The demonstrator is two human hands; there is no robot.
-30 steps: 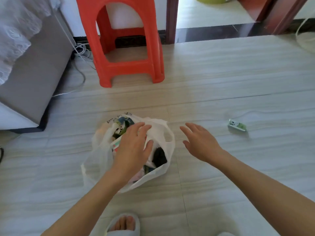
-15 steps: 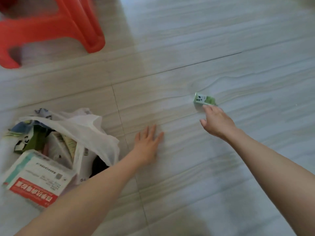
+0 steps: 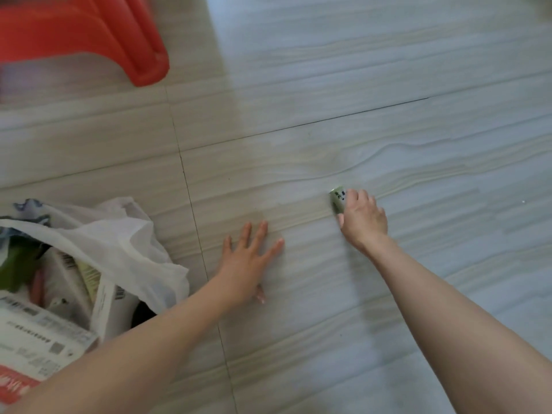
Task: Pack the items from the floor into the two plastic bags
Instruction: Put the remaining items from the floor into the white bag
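Right of the bag [image 3: 125,243], right hand [image 3: 363,218] pinches 1 small box [image 3: 337,198], left hand [image 3: 249,259] flat, released, on floor [image 3: 388,130]; pickup step, next needs lift & carry to bag.

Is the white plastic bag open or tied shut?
Open. The white plastic bag gapes at its mouth, handles untied, and boxes show inside it.

The floor [image 3: 358,85] was pale grey tile with wavy wood-like grain; thin dark grout lines crossed the middle of the frame; a red plastic stool [image 3: 89,40], blurred, stood in the upper left; soft light washed the upper right.
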